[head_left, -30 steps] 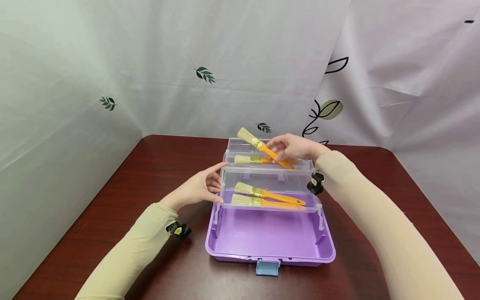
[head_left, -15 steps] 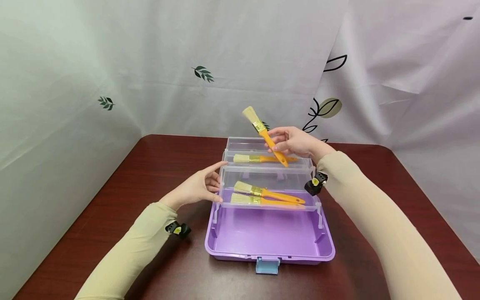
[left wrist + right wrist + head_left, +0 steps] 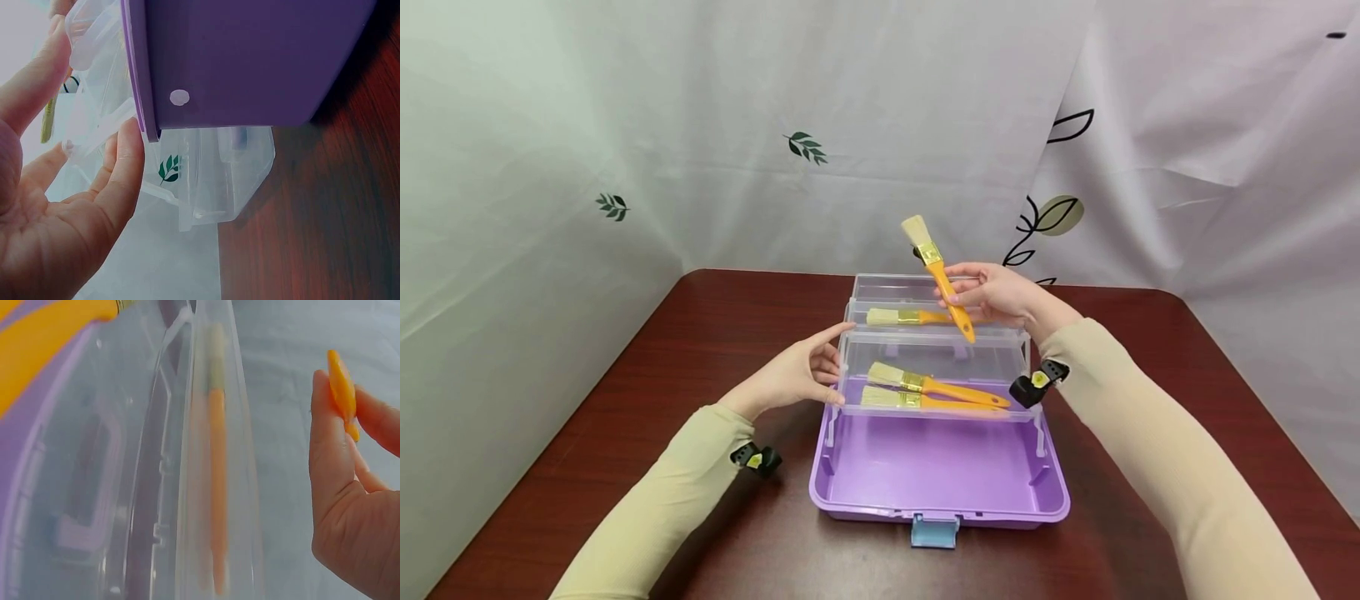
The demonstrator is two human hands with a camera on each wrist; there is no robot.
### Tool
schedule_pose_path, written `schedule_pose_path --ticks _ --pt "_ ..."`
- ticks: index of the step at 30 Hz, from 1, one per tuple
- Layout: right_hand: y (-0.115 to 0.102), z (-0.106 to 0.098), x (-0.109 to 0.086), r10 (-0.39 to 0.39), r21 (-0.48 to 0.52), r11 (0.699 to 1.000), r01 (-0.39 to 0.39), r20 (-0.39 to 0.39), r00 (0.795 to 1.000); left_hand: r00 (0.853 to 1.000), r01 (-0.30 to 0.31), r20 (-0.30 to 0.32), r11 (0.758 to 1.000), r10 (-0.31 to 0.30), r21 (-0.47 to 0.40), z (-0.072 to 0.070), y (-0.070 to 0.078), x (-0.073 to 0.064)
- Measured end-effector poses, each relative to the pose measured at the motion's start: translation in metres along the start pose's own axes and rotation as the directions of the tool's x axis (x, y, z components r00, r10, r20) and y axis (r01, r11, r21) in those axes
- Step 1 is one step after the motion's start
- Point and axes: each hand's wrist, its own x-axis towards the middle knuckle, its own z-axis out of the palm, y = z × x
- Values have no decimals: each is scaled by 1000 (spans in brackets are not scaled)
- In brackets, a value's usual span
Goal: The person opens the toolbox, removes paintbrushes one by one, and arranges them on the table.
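My right hand (image 3: 1000, 293) pinches the orange handle of a paintbrush (image 3: 940, 273), bristles up, above the trays. Only its handle end shows in the right wrist view. A purple toolbox (image 3: 936, 475) stands unfolded on the table with clear stepped trays. Two more orange-handled brushes lie in the front clear tray (image 3: 936, 357), a front brush (image 3: 962, 406) and a rear brush (image 3: 966, 392). Behind them another brush (image 3: 217, 469) lies in the middle tray (image 3: 247, 506). My left hand (image 3: 793, 375) holds the trays' left end, thumb at the front corner, index finger reaching back.
The dark red wooden table (image 3: 715, 317) spreads around the box. A blue latch (image 3: 935, 532) hangs at its front. White curtains (image 3: 730, 100) with leaf prints stand close behind and at both sides. Black cameras sit on both wrists.
My right hand has lifted the paintbrush up from the middle tray, then shifted it slightly right and turned it more upright. The left hand and the toolbox stay put.
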Motion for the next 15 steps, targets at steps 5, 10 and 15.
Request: schedule_pose_path --ticks 5,10,15 --pt "6 -1 -9 -24 28 999 23 12 1000 1000 14 -4 1000 -14 6 1 1 0" --pt "16 -3 -17 -48 67 997 45 40 998 1000 16 -8 1000 -16 7 0 0 0" --pt "27 -4 -27 -45 91 995 44 16 999 1000 16 -3 1000 -16 -1 0 0 0"
